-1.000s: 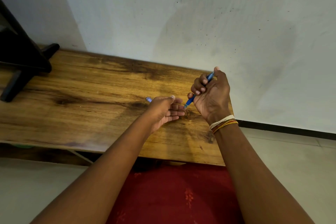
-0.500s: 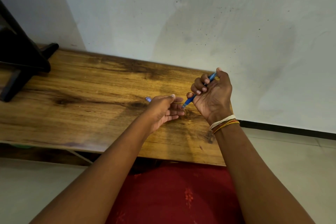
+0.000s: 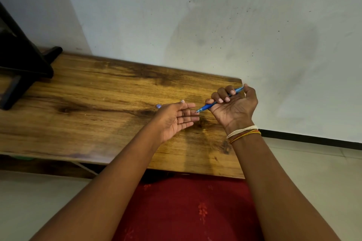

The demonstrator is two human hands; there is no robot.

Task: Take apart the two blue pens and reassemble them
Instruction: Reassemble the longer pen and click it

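A wooden table (image 3: 98,107) stands against a scuffed white wall (image 3: 215,25).

Item: right hand (image 3: 234,106), palm toward me, fingers (image 3: 222,95) curled round blue pen (image 3: 219,100). I note pen tip poking out below little finger, slanting down-left; rear end just past thumb.
Item: left hand (image 3: 176,118), palm up, fingers spread loose; pen tip just beside its fingertips (image 3: 193,112), contact unclear.
Item: small pale blue piece (image 3: 158,106) behind left thumb side, mostly hidden.
Item: wooden table (image 3: 98,103) beneath both hands.
Item: thread bracelets (image 3: 243,133) on right wrist.
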